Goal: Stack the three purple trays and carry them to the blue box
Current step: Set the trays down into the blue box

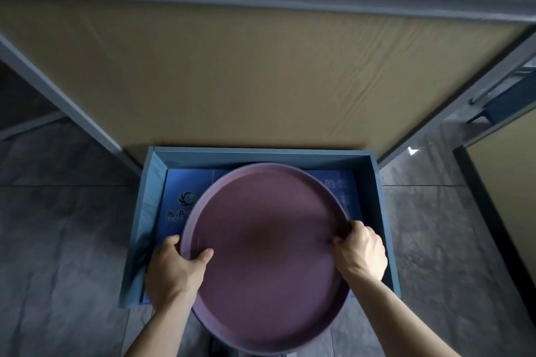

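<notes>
hovering over the blue box (374, 182) by a tan board (261, 72), purple trays (266, 252) in both hands' grip (171, 272) (361, 252)

Blue box (385, 229) sits open-topped on the floor (58, 240), its far wall against the near edge of the table (261, 81). Purple trays (266, 255) span most of the opening, near rim overhanging the box's near wall. Left hand (174, 272) and right hand (361, 252) fill the gaps between tray rim and side walls. Free room inside the box remains at the far left and far right corners only. Floor to either side of the box is clear. Table legs (66, 104) flank the box's far corners.
</notes>
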Motion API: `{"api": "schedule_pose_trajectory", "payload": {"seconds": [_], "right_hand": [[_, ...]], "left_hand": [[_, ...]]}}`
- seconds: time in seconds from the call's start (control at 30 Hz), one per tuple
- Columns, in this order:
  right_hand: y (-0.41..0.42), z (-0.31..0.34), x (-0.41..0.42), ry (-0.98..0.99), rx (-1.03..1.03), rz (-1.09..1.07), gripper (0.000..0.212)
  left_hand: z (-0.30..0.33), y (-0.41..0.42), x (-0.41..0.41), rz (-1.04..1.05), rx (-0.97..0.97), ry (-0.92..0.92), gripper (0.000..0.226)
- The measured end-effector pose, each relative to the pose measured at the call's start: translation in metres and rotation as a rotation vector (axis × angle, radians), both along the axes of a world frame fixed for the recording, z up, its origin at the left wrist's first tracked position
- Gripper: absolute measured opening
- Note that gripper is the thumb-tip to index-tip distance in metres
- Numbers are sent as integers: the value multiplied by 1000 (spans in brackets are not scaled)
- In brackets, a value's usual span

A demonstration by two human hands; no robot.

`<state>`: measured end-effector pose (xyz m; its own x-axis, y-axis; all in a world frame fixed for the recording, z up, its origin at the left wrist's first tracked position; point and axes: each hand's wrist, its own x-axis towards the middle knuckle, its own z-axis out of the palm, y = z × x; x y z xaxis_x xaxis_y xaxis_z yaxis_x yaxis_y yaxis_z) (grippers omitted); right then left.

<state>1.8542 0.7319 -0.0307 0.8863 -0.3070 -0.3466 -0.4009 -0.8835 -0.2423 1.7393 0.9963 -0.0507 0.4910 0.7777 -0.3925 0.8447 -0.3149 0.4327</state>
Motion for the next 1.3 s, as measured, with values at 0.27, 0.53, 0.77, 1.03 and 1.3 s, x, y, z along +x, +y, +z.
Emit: {"api": "schedule_pose_trajectory", "payload": {"seconds": [0.27, 0.53, 0.77, 1.03, 1.3], "right_hand": [[-8, -8, -4, -92, 0, 17, 38], [-19, -15, -10, -138, 38, 18, 42], [-26, -21, -10, -95, 179, -78, 49], [-29, -23, -6, -72, 234, -97, 53], [-21, -37, -49, -126, -66, 671, 101]], "left_hand": [[2, -9, 2, -31, 98, 68, 63], [5, -15, 4, -53, 179, 117, 70], [-2, -15, 6, -56, 157, 129, 67], [-15, -7, 0, 46, 9, 81, 74], [-12, -58, -3, -675, 218, 27, 125]]}}
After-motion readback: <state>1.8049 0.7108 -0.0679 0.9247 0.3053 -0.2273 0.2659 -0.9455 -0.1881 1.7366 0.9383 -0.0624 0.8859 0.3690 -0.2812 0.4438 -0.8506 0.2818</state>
